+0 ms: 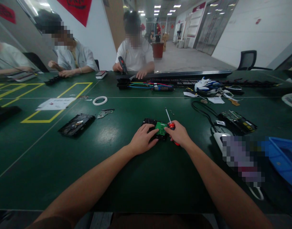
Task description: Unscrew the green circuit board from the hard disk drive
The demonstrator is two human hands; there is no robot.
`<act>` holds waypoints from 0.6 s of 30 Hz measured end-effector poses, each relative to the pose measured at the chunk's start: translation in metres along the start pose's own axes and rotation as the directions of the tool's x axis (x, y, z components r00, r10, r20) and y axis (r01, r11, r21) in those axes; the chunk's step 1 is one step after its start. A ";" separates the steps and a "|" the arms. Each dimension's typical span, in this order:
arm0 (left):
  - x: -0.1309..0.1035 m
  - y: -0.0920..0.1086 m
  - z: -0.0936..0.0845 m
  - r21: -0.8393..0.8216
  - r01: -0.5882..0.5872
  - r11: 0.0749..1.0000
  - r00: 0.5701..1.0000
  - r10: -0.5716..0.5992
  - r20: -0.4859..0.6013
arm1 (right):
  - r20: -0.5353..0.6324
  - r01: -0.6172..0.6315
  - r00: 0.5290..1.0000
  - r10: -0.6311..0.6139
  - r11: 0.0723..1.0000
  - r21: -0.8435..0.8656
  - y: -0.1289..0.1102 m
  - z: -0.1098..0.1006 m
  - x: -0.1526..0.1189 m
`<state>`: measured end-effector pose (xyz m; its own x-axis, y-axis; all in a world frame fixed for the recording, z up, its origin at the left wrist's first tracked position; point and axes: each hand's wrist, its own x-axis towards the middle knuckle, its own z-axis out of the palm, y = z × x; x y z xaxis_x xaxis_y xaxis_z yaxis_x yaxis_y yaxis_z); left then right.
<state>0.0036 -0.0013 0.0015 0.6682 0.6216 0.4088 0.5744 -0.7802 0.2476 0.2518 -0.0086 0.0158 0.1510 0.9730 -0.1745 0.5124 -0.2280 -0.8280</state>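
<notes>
A black device (149,121) with a green circuit board (161,128) on it lies on the green table in front of me. My left hand (143,139) grips its left and near side, thumb and fingers around the casing and over the board's edge. With my right hand (178,133) I hold a red-handled screwdriver (171,126), its metal shaft pointing up and away from me. The fingertips of that hand also touch the board's right edge. Several tiny screws (171,112) lie just beyond, right of the screwdriver's tip.
Left are a black casing (77,125), a board piece (105,113) and a white tape ring (100,100). Right are an opened black device (238,121), cables, a white power strip (218,140) and a blue bin (284,156). Gloves (206,85) and long black parts lie beyond; people sit opposite.
</notes>
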 end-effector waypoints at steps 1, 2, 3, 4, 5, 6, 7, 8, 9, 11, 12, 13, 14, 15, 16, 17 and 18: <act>0.000 0.000 0.000 -0.001 0.002 1.000 1.000 -0.002 0.002 | 0.003 -0.001 1.000 0.001 1.000 0.001 0.000 0.000 0.000; 0.000 0.000 0.000 -0.001 0.004 1.000 1.000 -0.004 0.005 | 0.006 -0.003 1.000 0.003 1.000 0.004 0.000 0.000 0.000; 0.000 0.000 0.000 -0.001 0.006 1.000 1.000 -0.006 0.007 | 0.007 -0.005 1.000 0.005 1.000 0.006 0.000 0.000 0.000; 0.000 0.000 0.000 -0.002 0.007 1.000 1.000 -0.007 0.009 | 0.006 -0.006 1.000 0.006 1.000 0.007 0.000 0.000 0.000; 0.000 0.000 0.001 -0.002 0.008 1.000 1.000 -0.008 0.011 | 0.005 -0.007 1.000 0.007 1.000 0.008 0.000 0.000 0.000; 0.000 0.000 0.001 -0.002 0.007 1.000 1.000 -0.007 0.011 | 0.004 -0.007 1.000 0.007 1.000 0.007 -0.001 0.000 0.000; 0.000 0.000 0.001 -0.001 0.006 1.000 1.000 -0.006 0.010 | 0.002 -0.005 1.000 0.005 1.000 0.006 -0.002 0.000 0.000; 0.000 0.000 0.001 -0.001 0.005 1.000 1.000 -0.005 0.009 | 0.000 -0.002 1.000 0.002 1.000 0.005 -0.002 0.000 -0.001; 0.001 0.000 0.001 0.000 0.003 1.000 1.000 -0.003 0.009 | -0.001 0.000 1.000 0.000 1.000 0.005 -0.002 0.000 -0.001; 0.001 0.000 0.001 0.002 -0.001 1.000 1.000 0.001 0.009 | -0.005 0.004 1.000 -0.003 1.000 0.006 -0.002 0.000 -0.001; 0.001 -0.001 0.001 0.003 -0.002 1.000 1.000 0.002 0.008 | -0.006 0.004 1.000 -0.004 1.000 0.006 -0.001 0.000 -0.001; 0.000 -0.001 0.001 0.003 -0.003 1.000 1.000 0.003 0.008 | -0.005 0.006 1.000 -0.006 1.000 0.008 -0.001 0.000 -0.001; 0.000 -0.001 0.001 0.002 -0.003 1.000 1.000 0.003 0.008 | -0.005 0.007 1.000 -0.007 1.000 0.010 0.000 0.000 0.000; 0.000 -0.001 0.001 0.001 -0.004 1.000 1.000 0.004 0.007 | -0.004 0.008 1.000 -0.008 1.000 0.013 0.000 0.001 0.000; 0.000 -0.001 0.002 -0.001 -0.004 1.000 1.000 0.004 0.006 | -0.003 0.007 1.000 -0.007 1.000 0.016 0.001 0.001 0.000; 0.000 -0.002 0.002 -0.002 -0.003 1.000 1.000 0.003 0.006 | -0.002 0.007 1.000 -0.007 1.000 0.020 0.001 0.001 0.000; 0.000 -0.002 0.002 -0.003 -0.002 1.000 1.000 0.002 0.007 | -0.001 0.007 1.000 -0.007 1.000 0.022 0.001 0.001 0.001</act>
<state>0.0036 0.0001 -0.0007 0.6726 0.6203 0.4035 0.5717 -0.7818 0.2489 0.2519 -0.0082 0.0143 0.1483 0.9745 -0.1683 0.4946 -0.2204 -0.8407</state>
